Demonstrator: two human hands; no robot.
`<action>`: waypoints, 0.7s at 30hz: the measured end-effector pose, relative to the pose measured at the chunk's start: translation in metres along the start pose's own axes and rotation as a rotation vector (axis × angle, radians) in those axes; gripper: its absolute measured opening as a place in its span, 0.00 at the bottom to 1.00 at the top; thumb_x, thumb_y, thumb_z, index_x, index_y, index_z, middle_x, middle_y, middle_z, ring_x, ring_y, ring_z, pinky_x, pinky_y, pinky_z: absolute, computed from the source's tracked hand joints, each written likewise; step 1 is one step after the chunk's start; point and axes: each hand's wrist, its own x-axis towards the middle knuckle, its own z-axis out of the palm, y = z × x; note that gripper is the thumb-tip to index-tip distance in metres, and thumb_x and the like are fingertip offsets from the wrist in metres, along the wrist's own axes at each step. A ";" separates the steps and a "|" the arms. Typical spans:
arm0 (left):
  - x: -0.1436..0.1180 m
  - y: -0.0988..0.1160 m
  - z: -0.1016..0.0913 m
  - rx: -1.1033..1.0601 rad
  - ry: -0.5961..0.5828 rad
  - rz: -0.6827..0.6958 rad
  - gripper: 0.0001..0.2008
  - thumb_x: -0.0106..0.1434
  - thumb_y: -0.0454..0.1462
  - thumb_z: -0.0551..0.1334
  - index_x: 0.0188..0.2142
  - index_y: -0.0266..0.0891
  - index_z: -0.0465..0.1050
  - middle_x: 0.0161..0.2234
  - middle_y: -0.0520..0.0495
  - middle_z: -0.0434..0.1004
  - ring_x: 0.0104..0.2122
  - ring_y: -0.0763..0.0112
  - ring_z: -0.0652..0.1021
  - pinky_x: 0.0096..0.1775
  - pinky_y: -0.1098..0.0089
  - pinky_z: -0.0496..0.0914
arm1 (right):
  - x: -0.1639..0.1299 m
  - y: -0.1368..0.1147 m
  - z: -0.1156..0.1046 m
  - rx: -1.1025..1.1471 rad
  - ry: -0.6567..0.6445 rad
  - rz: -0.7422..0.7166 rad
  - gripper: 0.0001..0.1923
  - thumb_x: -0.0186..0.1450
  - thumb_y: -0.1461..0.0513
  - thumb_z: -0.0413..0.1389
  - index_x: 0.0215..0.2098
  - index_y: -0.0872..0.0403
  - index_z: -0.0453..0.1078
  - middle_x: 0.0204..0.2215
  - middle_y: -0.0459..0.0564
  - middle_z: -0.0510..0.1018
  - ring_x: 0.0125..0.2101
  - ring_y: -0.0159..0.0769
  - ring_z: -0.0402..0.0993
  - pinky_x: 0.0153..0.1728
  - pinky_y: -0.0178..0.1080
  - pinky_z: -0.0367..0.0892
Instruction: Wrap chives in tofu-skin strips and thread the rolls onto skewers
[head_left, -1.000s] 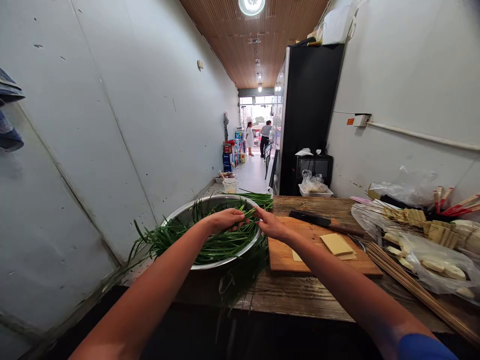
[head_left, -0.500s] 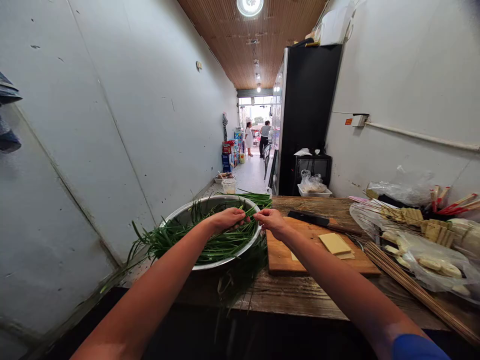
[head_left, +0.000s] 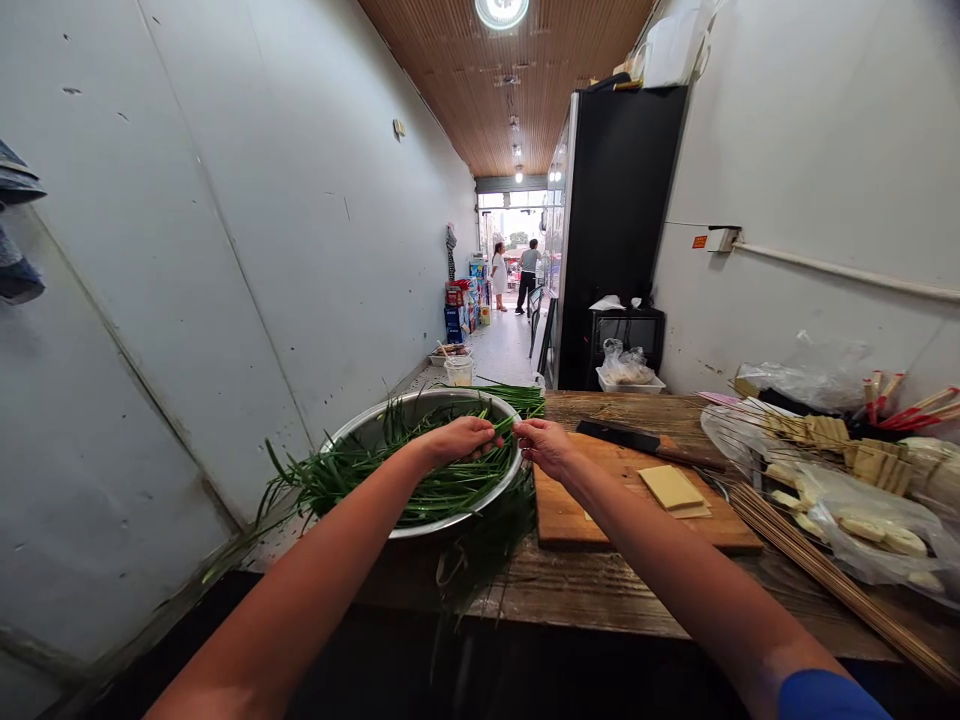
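Observation:
Long green garlic chives [head_left: 442,488] fill a wide metal bowl [head_left: 379,412] and spill over its left side. My left hand [head_left: 466,438] is closed on a few chives above the bowl's right half, their pale ends pointing right. At the bowl's right rim, my right hand [head_left: 541,442] pinches the tips of these chives between thumb and fingers. Beneath my right forearm lies a wooden cutting board [head_left: 574,515]. More chives [head_left: 517,400] lie behind the bowl.
On the board are a cleaver [head_left: 622,436] and stacked yellowish tofu sheets [head_left: 670,487]. Bamboo skewers [head_left: 825,570] and bagged food [head_left: 877,520] cover the table's right side. A plastic cup [head_left: 458,372] stands behind the bowl. Two people [head_left: 514,275] stand far off at the doorway.
Both hands stay almost in place, still at the chive ends. My right hand has shifted very slightly, and the view has moved a little.

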 end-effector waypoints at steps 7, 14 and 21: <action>-0.003 0.003 0.001 0.008 0.020 0.005 0.21 0.53 0.52 0.58 0.32 0.33 0.68 0.20 0.57 0.58 0.18 0.81 0.56 0.20 0.75 0.49 | 0.003 -0.004 -0.010 -0.250 0.070 -0.138 0.07 0.54 0.63 0.55 0.31 0.57 0.69 0.24 0.46 0.74 0.19 0.25 0.65 0.20 0.30 0.62; -0.001 0.009 0.005 0.036 -0.014 0.031 0.24 0.52 0.54 0.58 0.31 0.33 0.68 0.21 0.56 0.58 0.20 0.80 0.58 0.22 0.74 0.52 | -0.004 -0.005 -0.013 -0.940 -0.081 -0.595 0.29 0.54 0.73 0.43 0.53 0.54 0.61 0.43 0.52 0.73 0.38 0.33 0.71 0.43 0.38 0.65; 0.000 0.010 0.007 0.054 -0.034 0.037 0.23 0.52 0.54 0.57 0.31 0.33 0.68 0.20 0.56 0.57 0.19 0.80 0.57 0.22 0.74 0.51 | -0.008 -0.007 -0.017 -1.156 -0.103 -0.581 0.26 0.57 0.72 0.44 0.54 0.58 0.61 0.41 0.54 0.74 0.40 0.36 0.70 0.44 0.39 0.64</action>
